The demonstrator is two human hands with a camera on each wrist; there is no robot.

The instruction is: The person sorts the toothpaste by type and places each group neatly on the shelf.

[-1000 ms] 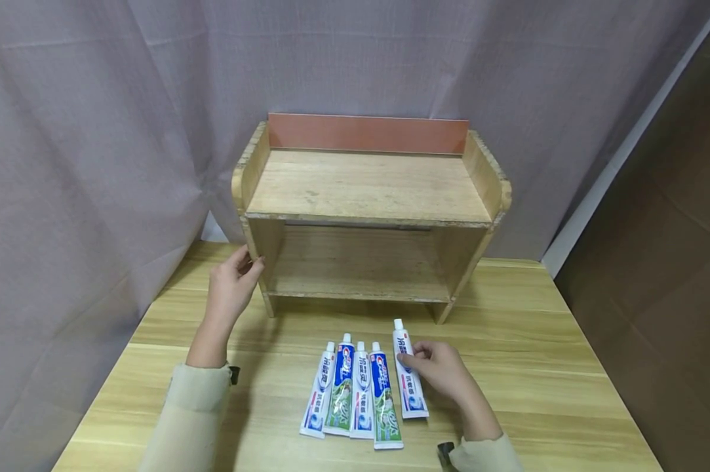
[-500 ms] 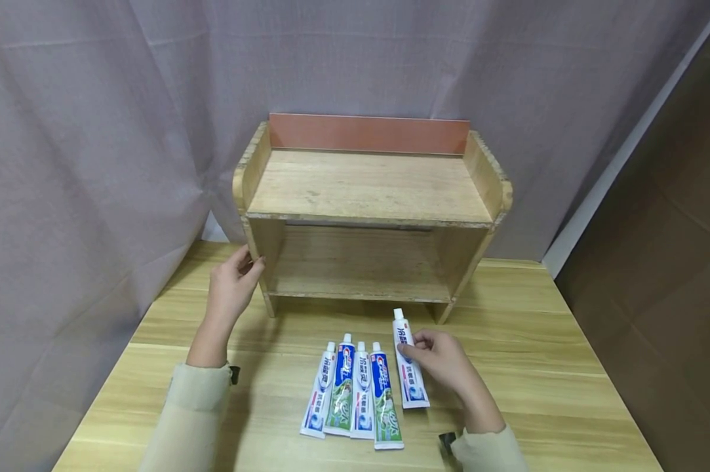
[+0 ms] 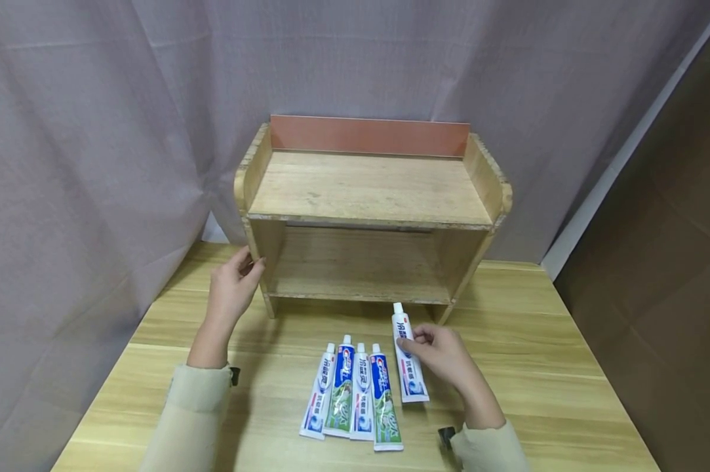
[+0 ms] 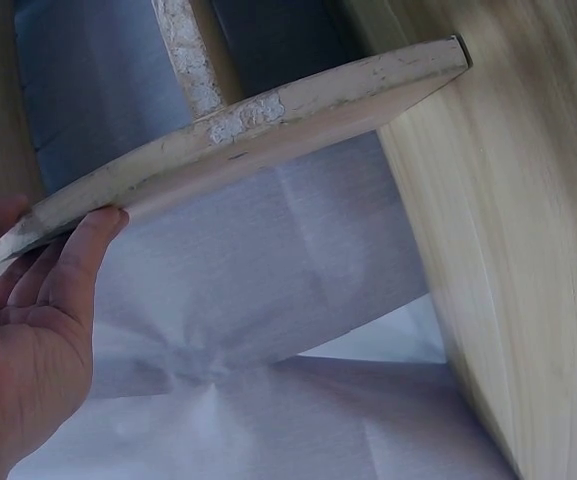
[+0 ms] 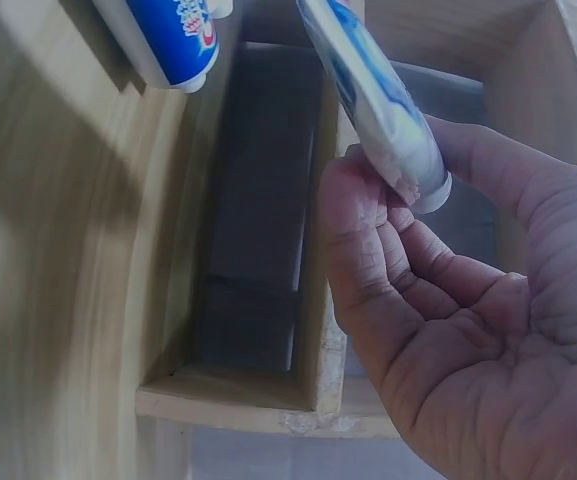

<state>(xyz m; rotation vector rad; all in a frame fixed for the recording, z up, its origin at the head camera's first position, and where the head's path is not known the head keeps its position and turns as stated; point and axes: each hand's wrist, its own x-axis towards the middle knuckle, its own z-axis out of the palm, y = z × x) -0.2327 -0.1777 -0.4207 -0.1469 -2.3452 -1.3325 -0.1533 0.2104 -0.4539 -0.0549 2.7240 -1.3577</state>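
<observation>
A white toothpaste tube (image 3: pixel 412 377) is pinched by my right hand (image 3: pixel 446 357), thumb on its face, its cap pointing toward the shelf. In the right wrist view, thumb and fingers grip the tube (image 5: pixel 373 100) by its edges. My left hand (image 3: pixel 231 288) holds the left side panel of a small wooden shelf (image 3: pixel 366 190). The left wrist view has that panel (image 4: pixel 268 120) between thumb and fingers. On the table, left of the held tube, lie a row of tubes: two white toothpaste tubes (image 3: pixel 317 403) and two blue-green toothpaste tubes (image 3: pixel 385 406), caps facing the shelf.
The two-tier shelf stands at the back of the wooden table (image 3: pixel 543 367), with a reddish back strip (image 3: pixel 369 136) along its top. Grey cloth (image 3: pixel 355 59) hangs behind it. A brown surface (image 3: pixel 655 216) bounds the right side.
My right hand has carried the white toothpaste tube a little forward, toward the shelf and away from the row. The left hand stays on the shelf's side panel.
</observation>
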